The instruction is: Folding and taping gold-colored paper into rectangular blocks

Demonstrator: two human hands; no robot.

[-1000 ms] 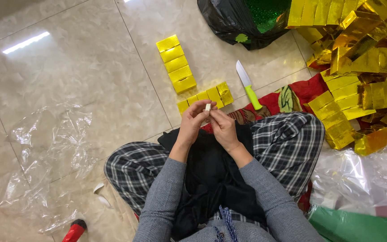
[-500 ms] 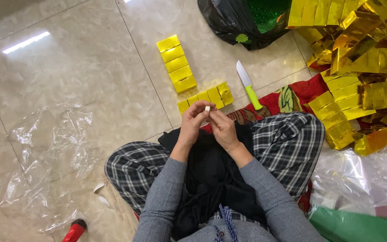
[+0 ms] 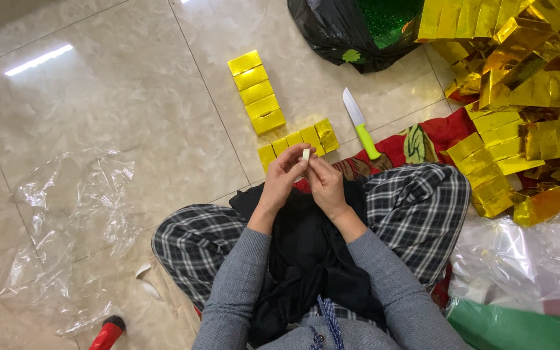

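Crumpled clear plastic (image 3: pixel 66 220) lies on the floor tiles (image 3: pixel 131 84) at left, with two rows of gold boxes (image 3: pixel 257 92) farther right. Above the lap, the left hand (image 3: pixel 284 178) and right hand (image 3: pixel 325 185) meet, fingertips of both pinched on a small white piece (image 3: pixel 306 154). Right of them lie a green-handled knife (image 3: pixel 360 123), a black bag (image 3: pixel 351 29) and a gold pile (image 3: pixel 526 97).

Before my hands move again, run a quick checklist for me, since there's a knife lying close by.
1. Small white piece pinched between left hand and right hand: ok.
2. Knife flat on the floor, apart from both hands: ok.
3. Knife blade pointing away from the body: ok.
4. Yellow boxes lined up in rows ahead: ok.
5. Loose clear plastic sheet beside the knee: not ok.
6. What the white piece is: cannot tell.
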